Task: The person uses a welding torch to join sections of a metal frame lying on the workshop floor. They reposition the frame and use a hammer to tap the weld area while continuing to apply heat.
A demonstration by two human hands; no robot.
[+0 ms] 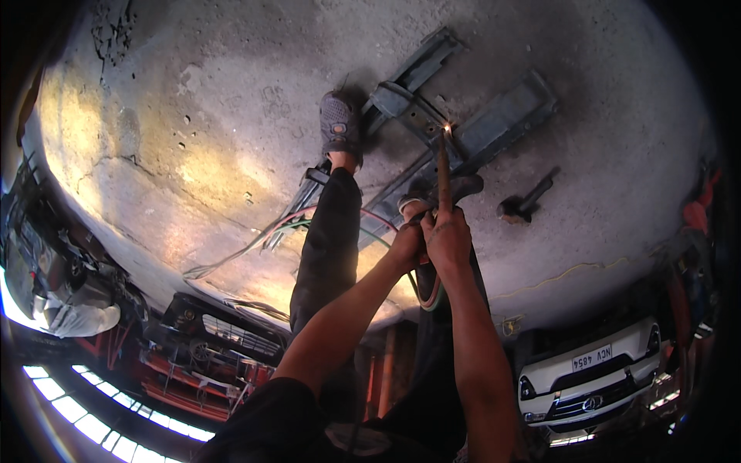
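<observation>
Torch point(444, 174): one was held, its glowing tip point(443, 140) set at the crosspiece point(417, 116) of the steel frame point(502, 119).
Right hand point(449, 238): was wrapped round the torch's handle.
Left hand point(407, 247): was bunched just beside it (its exact grip could not be told).
Steel frame: two rails point(428, 62) were bridged by one crosspiece.
Hoses point(429, 303): two, red and green, were looped below the hands.
Hammer point(532, 199): one was laid apart from the right rail's edge.
Concrete floor point(617, 116): open room was left beyond the rails' far ends.
</observation>
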